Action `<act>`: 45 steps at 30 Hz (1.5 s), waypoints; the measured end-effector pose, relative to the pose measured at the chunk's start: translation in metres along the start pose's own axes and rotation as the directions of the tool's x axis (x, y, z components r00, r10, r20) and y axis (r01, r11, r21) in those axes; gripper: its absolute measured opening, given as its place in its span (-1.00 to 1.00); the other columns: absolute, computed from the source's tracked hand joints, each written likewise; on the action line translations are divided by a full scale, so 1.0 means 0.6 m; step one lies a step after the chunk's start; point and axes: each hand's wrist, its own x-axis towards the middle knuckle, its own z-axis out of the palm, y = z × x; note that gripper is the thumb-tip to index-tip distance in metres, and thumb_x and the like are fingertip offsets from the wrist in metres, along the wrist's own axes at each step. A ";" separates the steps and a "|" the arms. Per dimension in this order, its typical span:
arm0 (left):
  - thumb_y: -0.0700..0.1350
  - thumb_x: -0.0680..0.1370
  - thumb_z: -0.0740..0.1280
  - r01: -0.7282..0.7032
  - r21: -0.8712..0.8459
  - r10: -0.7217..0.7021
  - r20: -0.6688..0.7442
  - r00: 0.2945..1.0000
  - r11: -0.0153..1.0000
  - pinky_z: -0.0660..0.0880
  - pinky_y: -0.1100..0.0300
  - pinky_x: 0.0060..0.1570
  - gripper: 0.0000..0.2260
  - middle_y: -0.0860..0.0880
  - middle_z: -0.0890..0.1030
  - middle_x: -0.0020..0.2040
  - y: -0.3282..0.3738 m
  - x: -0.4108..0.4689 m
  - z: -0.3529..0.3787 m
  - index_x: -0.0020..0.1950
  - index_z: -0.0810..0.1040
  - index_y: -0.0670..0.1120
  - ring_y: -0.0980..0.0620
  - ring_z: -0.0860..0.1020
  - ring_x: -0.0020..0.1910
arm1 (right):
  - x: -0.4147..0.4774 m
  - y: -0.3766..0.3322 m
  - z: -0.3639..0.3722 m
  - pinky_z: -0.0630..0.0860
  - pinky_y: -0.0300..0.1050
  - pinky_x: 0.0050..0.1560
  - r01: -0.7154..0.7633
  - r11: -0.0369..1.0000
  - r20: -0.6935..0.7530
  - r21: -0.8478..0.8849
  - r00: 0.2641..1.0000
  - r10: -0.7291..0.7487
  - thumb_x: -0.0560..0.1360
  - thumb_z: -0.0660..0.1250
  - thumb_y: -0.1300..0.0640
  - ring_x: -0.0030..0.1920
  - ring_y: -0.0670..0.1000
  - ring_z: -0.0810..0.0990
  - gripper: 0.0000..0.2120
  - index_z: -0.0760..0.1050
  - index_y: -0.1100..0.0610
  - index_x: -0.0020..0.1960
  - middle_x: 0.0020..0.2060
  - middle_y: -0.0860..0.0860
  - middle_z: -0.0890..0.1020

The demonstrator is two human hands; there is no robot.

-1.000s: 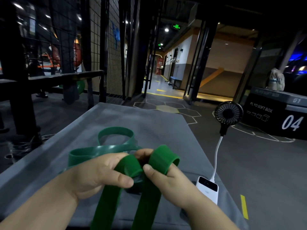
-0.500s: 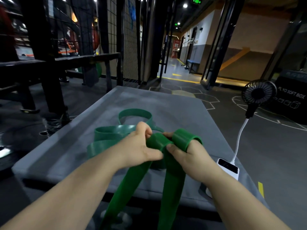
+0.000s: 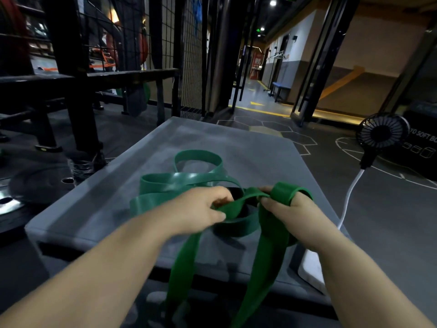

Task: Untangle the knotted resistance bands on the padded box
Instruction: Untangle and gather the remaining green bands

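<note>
Down on the grey padded box [image 3: 236, 143], working flat green rubber resistance bands [image 3: 184, 183] heaped near centre, pinching a strand at the knot [image 3: 233, 210] with left hand [image 3: 198, 209], gripping a looped end with right hand [image 3: 290, 211], could cinch tighter if yanked apart.

Both hands, left [image 3: 198, 208] and right [image 3: 287, 209], grip knotted green resistance bands [image 3: 189, 181] over grey padded box [image 3: 94, 209].

Green bands [image 3: 183, 256] run off the lower edge; left hand [image 3: 198, 209] and right hand [image 3: 292, 210] cover the knot [image 3: 249, 197]; a forearm [image 3: 335, 259] half hides the power bank [image 3: 310, 268].
</note>
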 end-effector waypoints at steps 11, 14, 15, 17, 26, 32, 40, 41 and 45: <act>-0.14 0.61 0.24 0.079 0.031 -0.085 0.380 0.921 0.996 0.51 0.25 -0.17 -0.77 0.13 0.63 -0.30 -0.008 -0.039 -0.072 0.11 0.51 0.20 0.13 0.59 -0.31 | 0.007 0.008 -0.033 0.57 -0.06 -0.28 -0.034 0.620 0.050 0.784 0.999 -0.008 0.46 0.24 0.08 -0.38 0.03 0.52 -0.73 0.56 0.23 0.03 -0.34 0.07 0.48; -0.19 0.51 0.27 0.037 0.096 -0.079 0.485 0.871 0.995 0.52 0.23 -0.26 -0.78 0.16 0.58 -0.41 0.022 -0.050 -0.050 -0.01 0.61 0.11 0.10 0.54 -0.37 | 0.005 0.004 -0.024 0.38 -0.13 -0.33 -0.015 0.669 0.052 0.743 0.998 -0.036 0.50 0.21 0.05 -0.44 -0.02 0.32 -0.72 0.53 0.24 0.02 -0.37 0.04 0.36; -0.19 0.49 0.29 -0.004 0.081 -0.037 0.504 0.863 0.997 0.52 0.24 -0.27 -0.79 0.14 0.60 -0.36 0.033 -0.054 -0.045 -0.03 0.63 0.09 0.11 0.55 -0.36 | 0.004 0.004 -0.016 0.33 -0.14 -0.34 -0.020 0.702 0.062 0.712 0.997 -0.034 0.50 0.22 0.03 -0.44 -0.02 0.31 -0.71 0.53 0.25 0.01 -0.38 0.04 0.35; -0.17 0.47 0.34 -0.130 0.070 0.076 0.518 0.852 0.989 0.54 0.22 -0.19 -0.81 0.10 0.65 -0.21 0.052 -0.060 -0.034 -0.03 0.65 0.09 0.14 0.58 -0.26 | 0.002 0.007 0.005 0.30 -0.15 -0.35 -0.045 0.801 0.101 0.597 0.995 -0.020 0.51 0.29 -0.04 -0.43 -0.01 0.33 -0.68 0.55 0.24 0.00 -0.38 0.06 0.38; -0.22 0.49 0.44 -0.279 -0.257 0.340 0.238 0.910 0.925 0.52 0.33 -0.12 -0.80 0.03 0.69 -0.12 0.062 -0.052 -0.041 0.09 0.61 -0.03 0.15 0.65 -0.16 | -0.033 0.019 0.068 0.59 -0.06 -0.07 -0.387 0.790 0.722 0.475 0.685 -0.099 0.16 0.28 -0.58 -0.13 0.08 0.67 -0.09 0.61 0.15 0.14 -0.12 0.15 0.68; -0.10 0.55 0.37 -0.225 -0.382 0.279 0.091 0.956 0.896 0.47 0.21 -0.10 -0.83 0.09 0.57 -0.21 0.026 -0.026 -0.029 0.06 0.41 -0.06 0.13 0.50 -0.19 | -0.029 0.020 0.066 0.57 0.02 -0.01 -0.489 0.652 0.792 0.579 0.528 -0.308 0.47 0.30 -0.30 -0.17 0.10 0.68 -0.45 0.50 0.21 0.06 -0.20 0.11 0.66; -0.10 0.59 0.27 -0.257 -0.567 0.303 -0.014 0.953 0.782 0.41 0.27 -0.06 -0.91 0.03 0.50 -0.15 0.020 -0.012 -0.008 0.01 0.44 -0.11 0.15 0.45 -0.13 | -0.029 0.017 0.068 0.45 -0.03 -0.17 -0.431 0.706 0.811 0.562 0.457 -0.367 0.50 0.35 0.03 -0.27 0.05 0.66 -0.72 0.43 0.22 0.05 -0.22 0.11 0.67; -0.05 0.57 0.24 -0.260 -0.595 0.298 -0.036 0.954 0.760 0.40 0.25 -0.06 -0.86 0.01 0.51 -0.14 0.019 -0.011 -0.004 0.01 0.44 -0.12 0.11 0.45 -0.13 | -0.029 0.017 0.069 0.44 -0.03 -0.16 -0.425 0.709 0.812 0.563 0.445 -0.378 0.49 0.36 0.04 -0.26 0.06 0.66 -0.72 0.43 0.23 0.05 -0.21 0.11 0.67; 0.33 0.51 0.19 -0.275 -0.645 0.319 -0.050 0.946 0.713 0.43 0.15 0.01 -0.45 -0.05 0.55 -0.08 0.016 -0.009 0.018 0.04 0.47 -0.18 0.06 0.48 -0.07 | -0.032 0.007 0.066 0.41 -0.10 -0.23 -0.434 0.649 0.773 0.625 0.455 -0.441 0.51 0.31 0.12 -0.31 0.03 0.62 -0.83 0.43 0.21 -0.02 -0.29 0.07 0.65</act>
